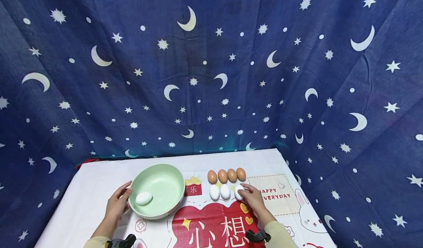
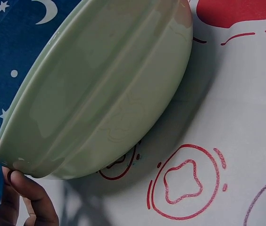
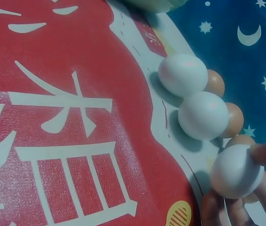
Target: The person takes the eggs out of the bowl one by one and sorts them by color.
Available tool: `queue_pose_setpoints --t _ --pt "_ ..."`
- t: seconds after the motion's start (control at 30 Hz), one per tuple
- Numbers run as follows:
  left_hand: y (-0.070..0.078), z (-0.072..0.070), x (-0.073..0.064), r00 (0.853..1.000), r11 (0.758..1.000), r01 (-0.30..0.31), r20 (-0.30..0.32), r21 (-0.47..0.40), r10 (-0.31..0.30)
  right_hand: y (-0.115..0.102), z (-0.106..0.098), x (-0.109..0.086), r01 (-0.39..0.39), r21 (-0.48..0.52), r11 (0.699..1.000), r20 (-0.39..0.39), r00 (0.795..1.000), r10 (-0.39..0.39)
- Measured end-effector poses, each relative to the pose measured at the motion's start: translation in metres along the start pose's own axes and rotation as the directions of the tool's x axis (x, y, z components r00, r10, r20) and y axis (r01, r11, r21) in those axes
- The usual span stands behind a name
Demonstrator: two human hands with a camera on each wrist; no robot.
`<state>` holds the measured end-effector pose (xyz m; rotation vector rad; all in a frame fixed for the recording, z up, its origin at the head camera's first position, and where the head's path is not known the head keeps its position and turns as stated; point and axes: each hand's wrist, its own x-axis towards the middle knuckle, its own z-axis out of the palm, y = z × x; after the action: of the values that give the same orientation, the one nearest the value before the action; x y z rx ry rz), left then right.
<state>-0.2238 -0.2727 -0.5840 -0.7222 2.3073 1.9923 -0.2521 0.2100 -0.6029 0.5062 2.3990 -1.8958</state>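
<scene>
On the left of the table stands a pale green bowl (image 1: pixel 165 189) with one white egg (image 1: pixel 144 198) inside. My left hand (image 1: pixel 116 203) grips the bowl's left rim, thumb and fingers on either side of it; the left wrist view shows the bowl's outer wall (image 2: pixel 100 103) close up and tilted. My right hand (image 1: pixel 252 200) pinches a white egg (image 3: pixel 236 170) at the right end of the front row. Two other white eggs (image 1: pixel 219 192) lie to its left. Behind them is a row of several brown eggs (image 1: pixel 227 175).
A white tablecloth (image 1: pixel 96 182) with a red printed patch (image 1: pixel 198 226) covers the table. A dark blue curtain (image 1: pixel 211 94) with moons and stars hangs behind and at the sides. A wristband (image 1: pixel 258 236) sits on the right wrist.
</scene>
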Motion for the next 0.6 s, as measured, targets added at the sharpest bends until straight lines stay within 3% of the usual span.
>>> queue_pose_setpoints --t 0.6 --pt "-0.0002 0.0004 -0.0019 1.0 1.0 -0.008 -0.007 0.001 0.008 -0.0004 0.0086 0.0064 0.1 -0.121 0.988 -0.073 0.991 -0.109"
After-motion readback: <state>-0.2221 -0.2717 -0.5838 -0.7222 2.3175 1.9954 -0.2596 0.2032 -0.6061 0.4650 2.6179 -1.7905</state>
